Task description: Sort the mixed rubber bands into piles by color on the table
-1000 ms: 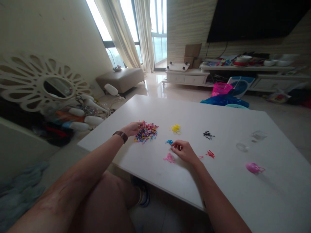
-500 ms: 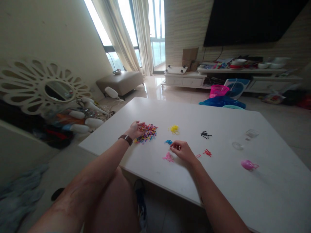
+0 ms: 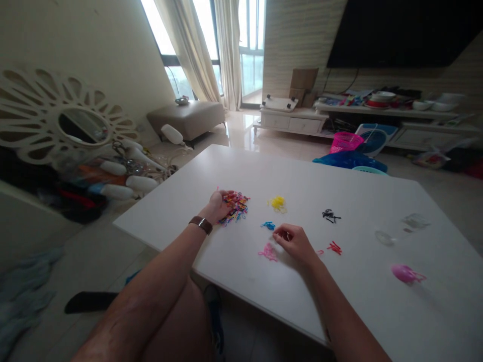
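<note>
My left hand (image 3: 220,205), with a brown watch at the wrist, rests at the left side of a mixed pile of small coloured bands (image 3: 238,205), its fingers apart and partly among them. My right hand (image 3: 289,237) has its thumb and fingertips pinched together, just right of a small blue pile (image 3: 269,225); anything between the fingertips is too small to make out. A pink pile (image 3: 268,252) lies below it. Farther back is a yellow pile (image 3: 278,203). Black bands (image 3: 331,216) and red bands (image 3: 334,248) lie to the right.
On the white table (image 3: 294,296), a pink egg-shaped thing (image 3: 405,273), a clear ring (image 3: 385,238) and a clear container (image 3: 415,221) sit at the right. Beyond the table are a pink basket (image 3: 345,142) and a bench (image 3: 184,118). Lamp parts lie left.
The view has shifted a little, so the table's contents sit lower and farther right. My left hand's fingers reach slightly more over the mixed pile. My right hand keeps its pinched pose near the blue pile.
</note>
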Available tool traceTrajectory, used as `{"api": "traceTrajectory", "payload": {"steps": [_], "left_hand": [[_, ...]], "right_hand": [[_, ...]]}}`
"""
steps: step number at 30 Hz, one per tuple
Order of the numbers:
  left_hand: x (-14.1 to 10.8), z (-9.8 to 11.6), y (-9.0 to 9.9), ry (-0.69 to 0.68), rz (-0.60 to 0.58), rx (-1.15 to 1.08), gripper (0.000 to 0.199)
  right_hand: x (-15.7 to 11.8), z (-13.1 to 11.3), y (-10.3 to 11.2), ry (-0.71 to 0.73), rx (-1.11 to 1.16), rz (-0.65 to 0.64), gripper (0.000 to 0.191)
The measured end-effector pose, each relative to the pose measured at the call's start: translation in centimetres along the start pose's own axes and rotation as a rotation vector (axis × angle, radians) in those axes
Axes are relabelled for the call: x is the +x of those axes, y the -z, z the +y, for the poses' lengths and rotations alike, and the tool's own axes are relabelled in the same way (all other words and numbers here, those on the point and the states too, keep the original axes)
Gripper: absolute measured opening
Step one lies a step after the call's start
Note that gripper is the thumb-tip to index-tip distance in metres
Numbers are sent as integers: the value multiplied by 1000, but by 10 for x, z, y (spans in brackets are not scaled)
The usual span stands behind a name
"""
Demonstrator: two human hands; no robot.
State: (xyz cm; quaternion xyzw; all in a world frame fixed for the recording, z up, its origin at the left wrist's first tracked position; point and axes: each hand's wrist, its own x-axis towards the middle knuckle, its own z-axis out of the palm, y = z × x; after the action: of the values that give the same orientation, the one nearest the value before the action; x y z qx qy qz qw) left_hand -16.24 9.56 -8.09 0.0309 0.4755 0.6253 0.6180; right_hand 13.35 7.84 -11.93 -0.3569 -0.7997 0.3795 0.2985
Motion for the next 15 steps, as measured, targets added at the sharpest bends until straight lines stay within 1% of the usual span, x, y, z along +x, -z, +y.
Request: {"api": "traceTrajectory", "payload": {"steps": [2,4,10,13,15], "left_hand": [[3,-2,0,6,-21,19,10],[6,-5,-1,9,-33,15,8],[13,-12,-1,16,-73,-16,15],[12,-10,2,4,-48,26,22],[10,-8,3,-10,-31,34,21]], "right_hand": [[0,-1,0,-7,-3,-3,12],[0,-2,0,-6,-7,-3,13],[1,-5,-1,11,-23,-7,16],[0,-5,-1,8,-24,-19,17],[0,-5,-2,1,-25,-21,15]]}}
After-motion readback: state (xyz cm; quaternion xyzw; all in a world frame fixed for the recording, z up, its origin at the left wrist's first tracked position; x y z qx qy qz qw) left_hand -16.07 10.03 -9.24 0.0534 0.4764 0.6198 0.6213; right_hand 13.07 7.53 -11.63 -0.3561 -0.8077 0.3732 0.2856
